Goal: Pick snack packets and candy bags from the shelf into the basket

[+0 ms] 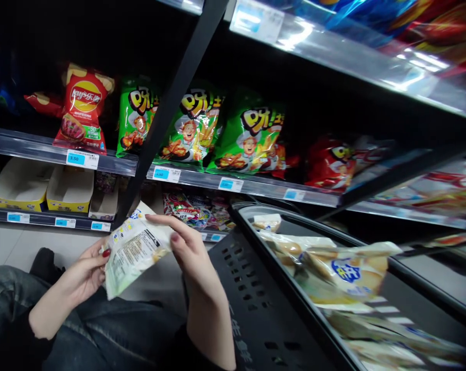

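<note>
Head view, lower middle of the frame: a person holds one white snack bag [138, 252] with both hands. The left hand [82, 275], at the lower left, pinches the left edge of this bag between thumb and fingers. The right hand [190, 247], more to the middle, has its fingers closed on the upper right side. The bag is tilted, and its printed text faces the camera. At the lower right there is a black basket [236, 281], in which lie several pale bags [344, 273]. Across the upper half, a shelf [119, 164] carries a red chips bag [82, 108] at the upper left and green bags [252, 139] near the centre. Below, at the left, stand open yellow-sided boxes [20, 202].
</note>
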Demonstrator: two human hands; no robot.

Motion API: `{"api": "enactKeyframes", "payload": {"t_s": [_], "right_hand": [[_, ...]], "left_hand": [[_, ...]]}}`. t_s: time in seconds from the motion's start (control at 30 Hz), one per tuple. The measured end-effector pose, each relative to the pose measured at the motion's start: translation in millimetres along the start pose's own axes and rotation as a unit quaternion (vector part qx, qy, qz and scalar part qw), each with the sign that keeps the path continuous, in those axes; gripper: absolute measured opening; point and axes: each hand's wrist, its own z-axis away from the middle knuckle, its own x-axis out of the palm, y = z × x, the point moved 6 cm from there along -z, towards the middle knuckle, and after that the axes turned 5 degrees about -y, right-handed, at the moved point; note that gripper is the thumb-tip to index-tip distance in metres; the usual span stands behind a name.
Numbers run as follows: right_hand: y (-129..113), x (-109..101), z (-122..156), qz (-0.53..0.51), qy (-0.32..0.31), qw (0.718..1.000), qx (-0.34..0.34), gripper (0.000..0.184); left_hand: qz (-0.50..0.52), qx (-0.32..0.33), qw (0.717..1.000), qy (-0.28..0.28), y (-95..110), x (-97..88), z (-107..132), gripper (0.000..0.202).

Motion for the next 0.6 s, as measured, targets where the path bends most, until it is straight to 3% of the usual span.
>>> {"api": "enactKeyframes", "payload": {"t_s": [0.07, 0.1, 0.2, 0.3, 0.4, 0.47, 0.53, 0.6], "right_hand": [[-4.4, 2.1, 1.2, 0.020, -0.043, 0.999, -0.026, 0.067], [-5.7, 1.6, 0.7, 0.050, -0.036, 0.997, -0.035, 0.065], [-8.4, -4.9, -2.0, 0.147, 0.063, 0.986, -0.046, 0.027], [-0.8, -3.4, -4.5, 0.103, 0.081, 0.991, 0.008, 0.018], [7.9, 1.0, -3.6, 0.073, 0.047, 0.994, 0.073, 0.016], [7.5, 0.8, -2.2, 0.106, 0.043, 0.990, 0.081, 0.017], [5.1, 1.2, -1.2, 0.147, 0.036, 0.985, 0.081, 0.019], [1.8, 1.9, -0.4, 0.180, 0.030, 0.980, 0.082, 0.020]], "left_hand": [[0.061, -0.037, 0.997, -0.022, -6.7, 2.1, 2.7, 0.027], [0.087, -0.062, 0.994, -0.030, -11.1, 3.2, 4.3, 0.024], [0.101, -0.182, 0.976, -0.071, -30.9, 7.7, 10.2, 0.010], [-0.037, -0.282, 0.946, -0.154, -47.6, 13.2, 19.5, 0.025], [-0.250, -0.265, 0.911, -0.194, -43.6, 16.6, 27.5, 0.037], [-0.356, -0.253, 0.878, -0.198, -35.6, 20.7, 34.4, 0.025], [-0.415, -0.241, 0.853, -0.203, -28.6, 26.8, 40.2, 0.026], [-0.432, -0.211, 0.856, -0.190, -24.3, 31.8, 41.5, 0.027]]}}
